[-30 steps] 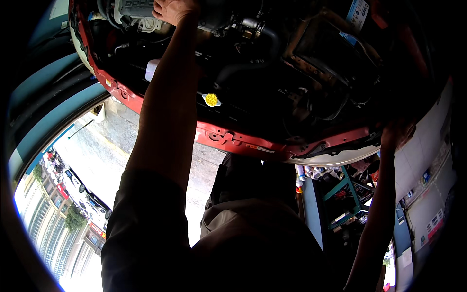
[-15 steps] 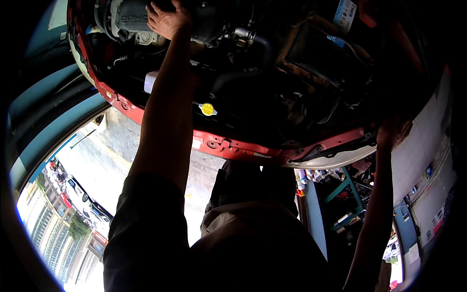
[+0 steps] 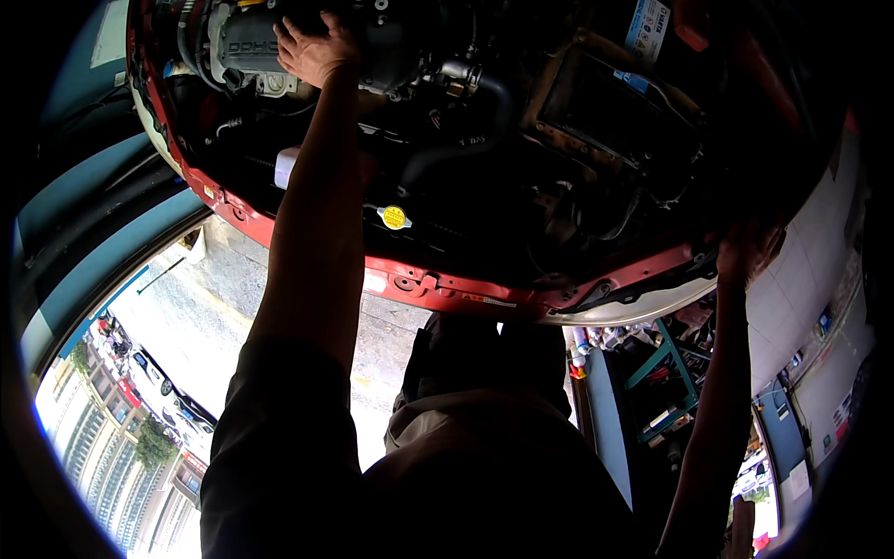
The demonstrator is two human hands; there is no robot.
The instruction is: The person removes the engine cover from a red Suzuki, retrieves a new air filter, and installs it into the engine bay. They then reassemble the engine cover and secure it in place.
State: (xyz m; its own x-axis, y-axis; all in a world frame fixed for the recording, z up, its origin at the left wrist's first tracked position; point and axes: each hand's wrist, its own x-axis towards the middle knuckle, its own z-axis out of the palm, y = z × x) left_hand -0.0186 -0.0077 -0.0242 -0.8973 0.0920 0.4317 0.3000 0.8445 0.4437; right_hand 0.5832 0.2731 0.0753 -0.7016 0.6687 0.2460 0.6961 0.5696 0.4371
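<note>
My left hand [image 3: 318,51] lies open, fingers spread, on the dark engine cover [image 3: 250,42] with raised lettering at the far left. My left arm reaches over the red front panel [image 3: 433,289] of a car's engine bay. My right hand [image 3: 742,250] rests at the right front edge of the car, by the end of that panel. Deep shadow hides most of its fingers. Between my arms, a yellow radiator cap [image 3: 395,217] sits in place behind the panel. A thick black hose [image 3: 498,107] curves down right of the engine cover.
A battery [image 3: 646,37] with a blue and white label stands at the far right. A pale plastic reservoir [image 3: 286,168] shows beside my left forearm. Below right, a green-framed rack [image 3: 667,359] holds jumbled items. Parked cars [image 3: 166,387] stand outside at the lower left.
The engine bay sits slightly lower and further left in view. My left hand also appears slightly lower, still on the engine cover. My right hand keeps its place at the car's edge.
</note>
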